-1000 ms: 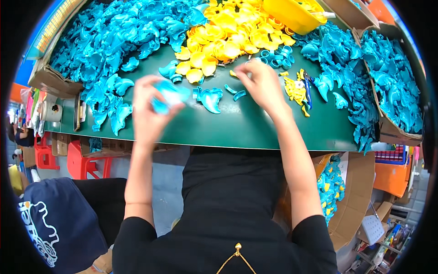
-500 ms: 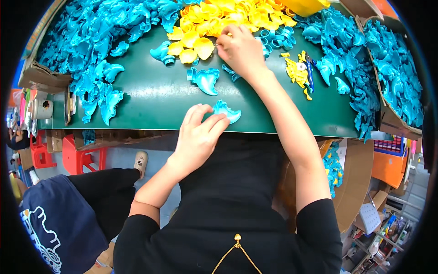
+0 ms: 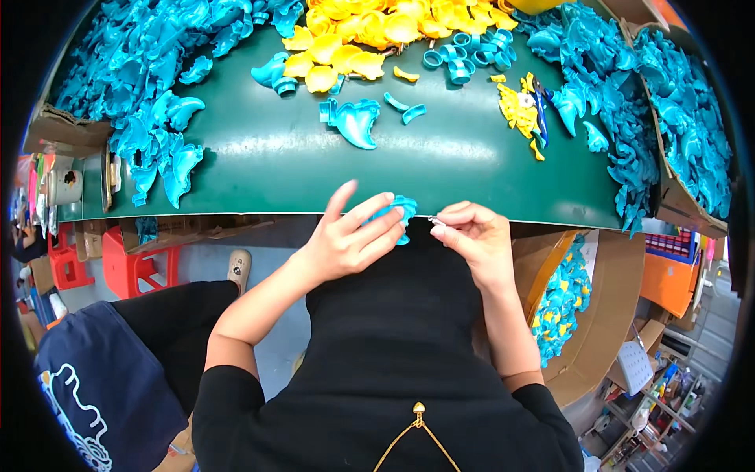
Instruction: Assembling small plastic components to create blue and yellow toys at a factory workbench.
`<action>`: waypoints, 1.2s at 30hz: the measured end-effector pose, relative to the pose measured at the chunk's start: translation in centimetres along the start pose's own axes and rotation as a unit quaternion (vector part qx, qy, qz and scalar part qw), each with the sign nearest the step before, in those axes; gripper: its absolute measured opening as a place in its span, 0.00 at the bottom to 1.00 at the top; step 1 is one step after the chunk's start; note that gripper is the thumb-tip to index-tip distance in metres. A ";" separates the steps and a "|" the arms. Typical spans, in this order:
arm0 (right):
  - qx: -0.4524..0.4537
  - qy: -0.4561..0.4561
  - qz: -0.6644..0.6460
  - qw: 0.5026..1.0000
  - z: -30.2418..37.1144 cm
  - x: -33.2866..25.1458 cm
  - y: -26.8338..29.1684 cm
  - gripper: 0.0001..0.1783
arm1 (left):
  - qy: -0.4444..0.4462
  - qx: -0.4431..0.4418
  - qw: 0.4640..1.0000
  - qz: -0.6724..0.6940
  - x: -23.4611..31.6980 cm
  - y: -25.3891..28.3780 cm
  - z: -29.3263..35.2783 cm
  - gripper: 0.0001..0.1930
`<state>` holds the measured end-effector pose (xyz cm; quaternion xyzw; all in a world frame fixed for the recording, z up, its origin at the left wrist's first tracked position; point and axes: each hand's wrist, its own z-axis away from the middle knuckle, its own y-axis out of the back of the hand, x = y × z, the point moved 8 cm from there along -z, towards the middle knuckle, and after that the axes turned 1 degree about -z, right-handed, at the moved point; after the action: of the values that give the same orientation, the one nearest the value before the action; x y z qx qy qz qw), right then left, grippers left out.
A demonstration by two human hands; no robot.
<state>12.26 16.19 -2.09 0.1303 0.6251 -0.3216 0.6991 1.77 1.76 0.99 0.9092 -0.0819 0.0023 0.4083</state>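
L hand [image 3: 346,240] grips a small teal plastic piece [image 3: 397,214] between thumb and 3 curled fingers, index lifted clear, held at the near edge of the green table [image 3: 275,165]. R hand [image 3: 472,236] is pinched shut on a tiny pale part [image 3: 435,221], too small to identify, its tip just right of the teal piece and nearly touching it. From the R pinch the piece lies directly left, long axis approx. upright and tilted a bit; both hands equally near.
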 end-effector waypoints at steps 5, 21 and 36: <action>0.028 0.012 -0.012 0.999 1.2 1.1 0.1 0.07 | -0.057 -0.003 0.989 0.139 -0.3 -0.8 -1.1 0.06; 0.073 0.045 0.027 0.996 1.3 0.3 0.5 0.06 | -0.070 0.044 0.993 0.080 0.3 -0.9 -1.1 0.09; 0.094 0.023 0.083 0.992 2.0 -0.4 0.8 0.05 | -0.065 0.049 0.993 0.089 0.2 -1.1 -0.7 0.08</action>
<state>14.31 15.75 -1.56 0.2536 0.5950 -0.3169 0.6937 2.14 2.99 0.65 0.9153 -0.1885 -0.0160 0.3556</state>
